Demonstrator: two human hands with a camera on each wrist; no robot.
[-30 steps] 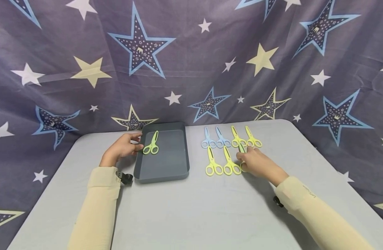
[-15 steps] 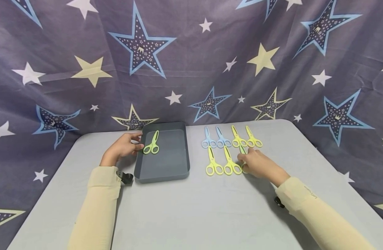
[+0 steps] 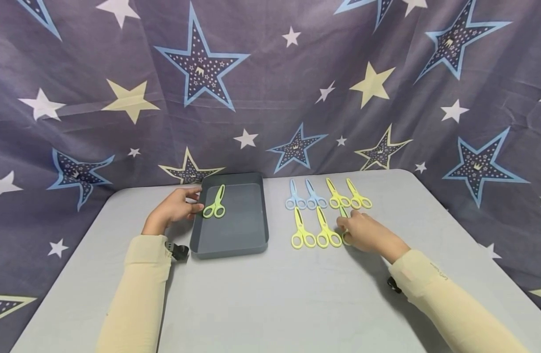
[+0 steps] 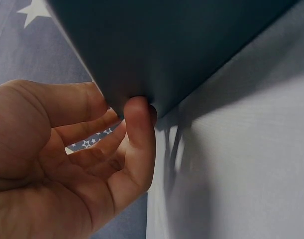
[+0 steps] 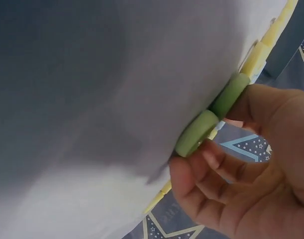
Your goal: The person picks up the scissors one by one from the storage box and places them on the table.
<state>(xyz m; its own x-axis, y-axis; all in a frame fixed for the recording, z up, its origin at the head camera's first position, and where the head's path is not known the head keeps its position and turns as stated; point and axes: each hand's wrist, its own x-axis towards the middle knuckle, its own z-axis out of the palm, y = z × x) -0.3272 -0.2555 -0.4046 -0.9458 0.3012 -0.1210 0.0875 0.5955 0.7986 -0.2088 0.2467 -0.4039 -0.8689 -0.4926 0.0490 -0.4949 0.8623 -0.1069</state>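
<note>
My left hand grips the left wall of a dark grey tray; in the left wrist view, its fingers press against the tray's side. Inside the tray lies one pair of green scissors, blades pointing away. On the right, my right hand holds a second pair of green scissors by its handle loops, low at the table. The hand hides much of this pair in the head view. Left of it lie two pairs of yellow-green scissors, side by side.
Behind the front row lie two pairs of blue scissors and two pairs of yellow scissors. A light grey cloth covers the table. A dark curtain with stars hangs along its back edge.
Almost nothing differs. My right hand has shifted very slightly to the right at the green scissors, while the left hand and tray hold their place.
</note>
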